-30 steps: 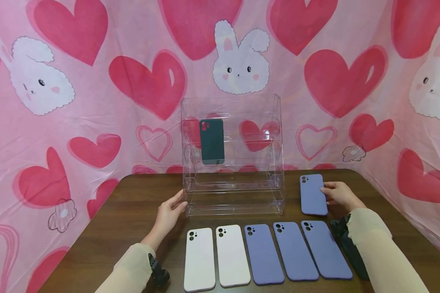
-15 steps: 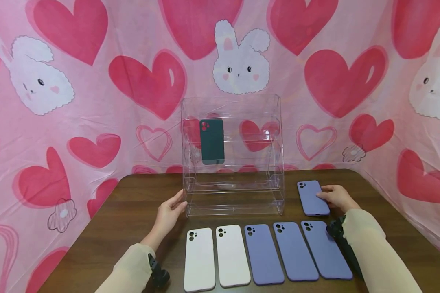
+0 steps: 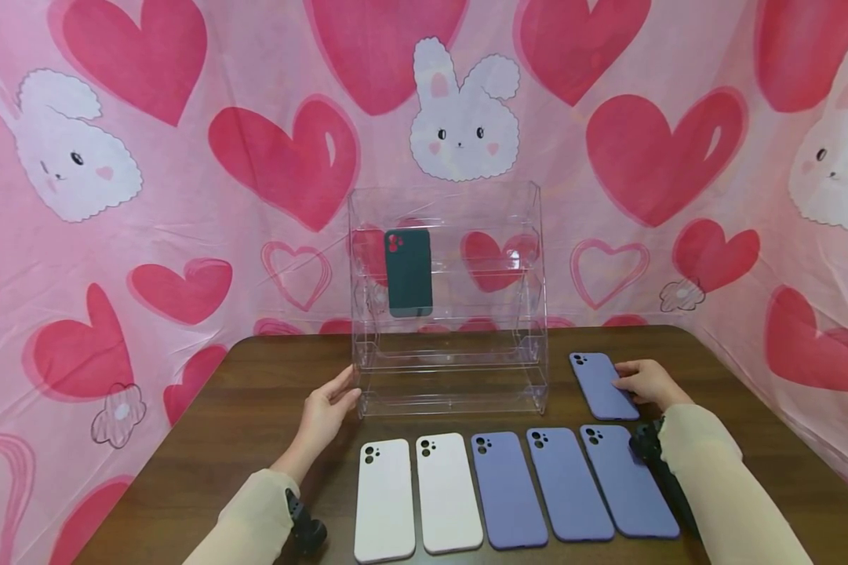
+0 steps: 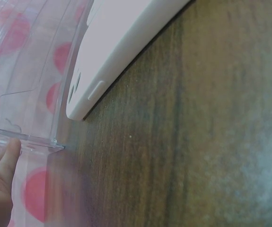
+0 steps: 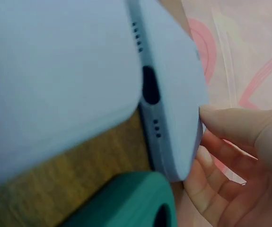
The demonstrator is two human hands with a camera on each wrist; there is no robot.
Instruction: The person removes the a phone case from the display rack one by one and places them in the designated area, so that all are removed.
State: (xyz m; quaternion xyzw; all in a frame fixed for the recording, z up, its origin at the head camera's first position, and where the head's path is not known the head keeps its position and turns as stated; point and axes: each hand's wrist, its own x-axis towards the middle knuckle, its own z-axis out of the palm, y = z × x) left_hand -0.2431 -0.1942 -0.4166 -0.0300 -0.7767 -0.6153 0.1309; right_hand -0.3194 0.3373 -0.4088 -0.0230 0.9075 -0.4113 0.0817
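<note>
My right hand (image 3: 653,383) pinches a lavender phone case (image 3: 602,388) by its right edge, thumb on the back. The case lies low over the table, right of the clear tiered display stand (image 3: 448,359); whether it rests fully flat I cannot tell. In the right wrist view its bottom edge with the port cutout (image 5: 151,85) faces the camera. My left hand (image 3: 325,404) touches the stand's lower left side with extended fingers. A dark green phone case (image 3: 411,275) stands in an upper tier, toward the left.
Along the front lie two white cases (image 3: 385,501) and three lavender cases (image 3: 510,490) in a row. Another green case (image 5: 131,203), mostly hidden under my right forearm in the head view, lies beside them. A pink heart-print cloth (image 3: 459,212) hangs behind the wooden table (image 3: 275,369).
The lavender case in my right hand has tipped back from nearly upright to much flatter, its bottom edge shifting slightly nearer. My left hand has stayed at the stand.
</note>
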